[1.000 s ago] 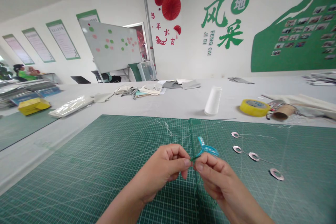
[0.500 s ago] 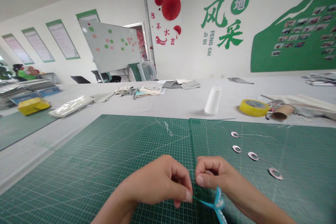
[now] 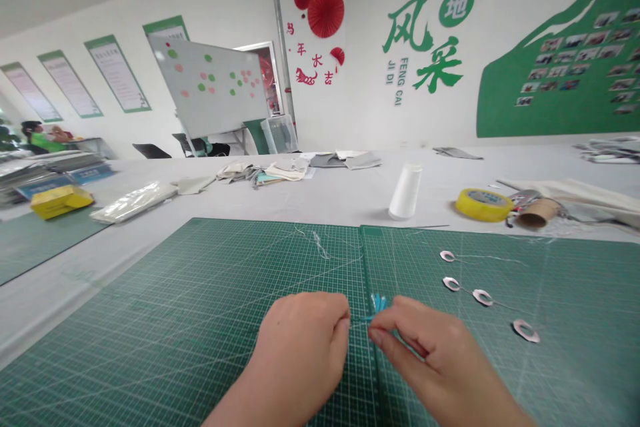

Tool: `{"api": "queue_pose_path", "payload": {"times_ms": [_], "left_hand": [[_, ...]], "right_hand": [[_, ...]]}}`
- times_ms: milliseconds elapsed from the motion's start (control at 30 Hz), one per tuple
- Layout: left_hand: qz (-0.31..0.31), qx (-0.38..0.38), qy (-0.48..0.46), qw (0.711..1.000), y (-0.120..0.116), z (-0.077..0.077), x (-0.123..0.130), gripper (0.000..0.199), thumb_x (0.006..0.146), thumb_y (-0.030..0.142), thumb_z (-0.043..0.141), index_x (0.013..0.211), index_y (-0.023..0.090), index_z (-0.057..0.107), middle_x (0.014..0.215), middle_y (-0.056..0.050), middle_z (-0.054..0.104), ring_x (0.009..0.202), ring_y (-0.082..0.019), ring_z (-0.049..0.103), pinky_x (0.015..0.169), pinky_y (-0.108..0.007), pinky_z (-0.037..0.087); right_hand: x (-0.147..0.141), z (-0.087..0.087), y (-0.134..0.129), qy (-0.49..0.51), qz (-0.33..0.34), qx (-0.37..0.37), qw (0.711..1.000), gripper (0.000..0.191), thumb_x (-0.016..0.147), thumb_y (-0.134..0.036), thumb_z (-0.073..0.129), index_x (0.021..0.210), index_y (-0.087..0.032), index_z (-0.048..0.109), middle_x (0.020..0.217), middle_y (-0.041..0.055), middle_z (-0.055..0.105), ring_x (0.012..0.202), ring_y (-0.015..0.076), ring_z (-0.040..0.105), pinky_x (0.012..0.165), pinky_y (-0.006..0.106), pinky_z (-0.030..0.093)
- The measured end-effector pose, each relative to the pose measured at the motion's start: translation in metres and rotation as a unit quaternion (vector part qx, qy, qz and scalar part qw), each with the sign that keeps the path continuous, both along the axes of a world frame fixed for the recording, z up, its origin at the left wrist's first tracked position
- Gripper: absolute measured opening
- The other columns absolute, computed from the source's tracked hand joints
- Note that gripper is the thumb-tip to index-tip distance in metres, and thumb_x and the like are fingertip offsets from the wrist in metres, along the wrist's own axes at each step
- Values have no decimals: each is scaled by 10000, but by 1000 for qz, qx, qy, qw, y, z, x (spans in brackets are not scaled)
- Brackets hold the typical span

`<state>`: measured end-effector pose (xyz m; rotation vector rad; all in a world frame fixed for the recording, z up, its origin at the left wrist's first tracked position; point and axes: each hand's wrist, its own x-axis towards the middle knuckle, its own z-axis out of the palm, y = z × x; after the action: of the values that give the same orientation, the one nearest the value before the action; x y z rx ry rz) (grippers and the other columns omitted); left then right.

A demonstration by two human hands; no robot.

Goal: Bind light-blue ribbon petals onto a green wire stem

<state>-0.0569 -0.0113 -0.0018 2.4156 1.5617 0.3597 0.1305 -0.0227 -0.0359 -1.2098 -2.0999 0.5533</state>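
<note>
My left hand (image 3: 305, 347) is closed, its fingertips pinching a thin dark cord whose end is hidden in the grip. The cord runs a short way right to a small shiny blue ribbon-like piece (image 3: 379, 303), which sticks up in several strips. My right hand (image 3: 435, 353) pinches at the base of this blue piece with thumb and forefinger; its fingers cover part of it. Both hands are close together above the seam of the green cutting mats (image 3: 240, 280). Several pale rings (image 3: 483, 297) with threads lie to the right of my right hand.
Behind the mats stand a white thread cone (image 3: 406, 192), a roll of yellow tape (image 3: 484, 205) and a cardboard tube (image 3: 539, 212). Loose white thread (image 3: 320, 245) lies on the left mat. Farther left are a plastic-wrapped packet (image 3: 135, 203) and a yellow box (image 3: 61, 201).
The blue piece, hanging below the left fingertips before, now stands up between my hands. My right hand has come down onto it, and my left hand has turned knuckles-up.
</note>
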Motion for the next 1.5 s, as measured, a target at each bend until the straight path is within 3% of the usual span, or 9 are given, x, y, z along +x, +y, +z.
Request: {"api": "queue_pose_path", "payload": {"times_ms": [200,300,533,733,900,1100,1333,1500], "left_hand": [[49,19,-34,998,3,-1,5,243,914,278,439,697,214,530,644,8,599,549,-147,479,518,-293,204],[65,20,-62,996,3,0,6,246,915,278,444,694,216,535,635,16,585,543,-140,462,525,-288,217],[85,-14,-165,982,7,-2,5,222,890,253,477,693,214,574,612,20,577,562,-141,464,537,-273,249],[78,-29,-230,970,12,-4,3,199,868,233,504,691,201,589,601,21,563,571,-136,461,542,-264,271],[76,-36,-242,967,11,-3,4,204,868,236,511,685,195,588,591,29,558,557,-125,453,541,-258,286],[66,-114,-339,931,15,0,1,186,851,249,543,693,177,609,589,19,560,569,-122,459,546,-245,324],[43,-323,-480,814,18,9,-6,135,819,263,598,760,142,607,563,44,549,407,-39,234,418,-208,144],[28,-353,-494,794,17,11,-6,115,802,238,609,757,132,607,557,38,555,395,-30,234,403,-211,111]], "right_hand": [[-3,-11,-8,-75,-20,195,978,255,955,-151,422,807,-196,625,660,19,583,556,154,572,516,272,399],[-4,-13,-9,-106,-28,221,969,254,932,-113,423,791,-192,619,645,22,593,548,159,583,511,275,405],[-4,-17,-9,-124,-29,270,954,252,921,-87,420,952,-157,661,620,14,619,522,159,591,486,281,402],[-6,-17,-10,-161,-18,344,925,263,907,-71,435,997,-110,679,586,19,619,485,163,578,446,298,393],[-11,-14,-11,-127,-27,372,919,289,885,-48,414,927,-100,695,524,15,594,427,146,537,409,287,365],[-8,-19,-10,-106,-23,315,943,268,902,-57,440,988,-112,687,571,19,609,471,150,552,456,279,390],[-6,-17,-6,22,-44,157,986,242,951,-177,446,835,-196,657,669,18,655,556,154,612,544,259,453],[-7,-16,-3,71,-36,89,993,201,952,-200,466,870,-215,649,764,12,697,657,156,659,613,247,489]]}}
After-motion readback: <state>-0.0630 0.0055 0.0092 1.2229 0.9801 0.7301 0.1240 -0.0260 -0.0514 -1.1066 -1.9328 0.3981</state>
